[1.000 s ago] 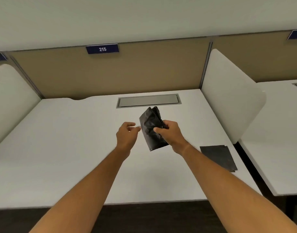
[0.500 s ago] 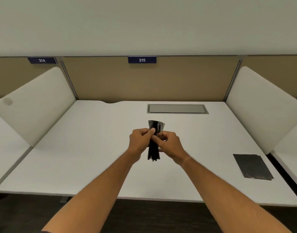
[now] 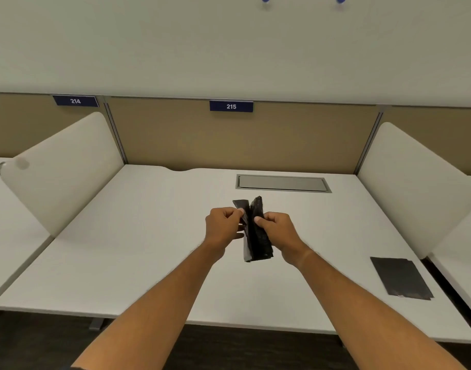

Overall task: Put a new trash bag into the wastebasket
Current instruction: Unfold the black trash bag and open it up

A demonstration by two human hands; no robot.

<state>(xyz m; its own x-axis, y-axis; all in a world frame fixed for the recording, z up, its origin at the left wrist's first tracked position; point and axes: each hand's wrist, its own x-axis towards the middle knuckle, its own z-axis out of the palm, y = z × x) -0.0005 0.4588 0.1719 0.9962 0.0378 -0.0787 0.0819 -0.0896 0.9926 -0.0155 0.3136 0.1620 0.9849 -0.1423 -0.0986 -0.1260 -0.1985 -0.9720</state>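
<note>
I hold a folded black trash bag (image 3: 257, 236) upright above the middle of the white desk (image 3: 149, 249). My left hand (image 3: 222, 225) pinches one layer at the bag's upper left edge. My right hand (image 3: 277, 231) grips the rest of the folded bag from the right. The top of the bag is parted into two flaps between my thumbs. No wastebasket is in view.
More folded black bags (image 3: 401, 277) lie flat near the desk's front right corner. A grey cable hatch (image 3: 282, 182) is set into the desk at the back. White side dividers (image 3: 63, 169) (image 3: 416, 188) and a tan back panel with a "215" label (image 3: 231, 106) enclose the desk.
My left hand came in and took hold of the bag alongside my right hand. The bag's top has since parted into two flaps. The view swung left and tilted up.
</note>
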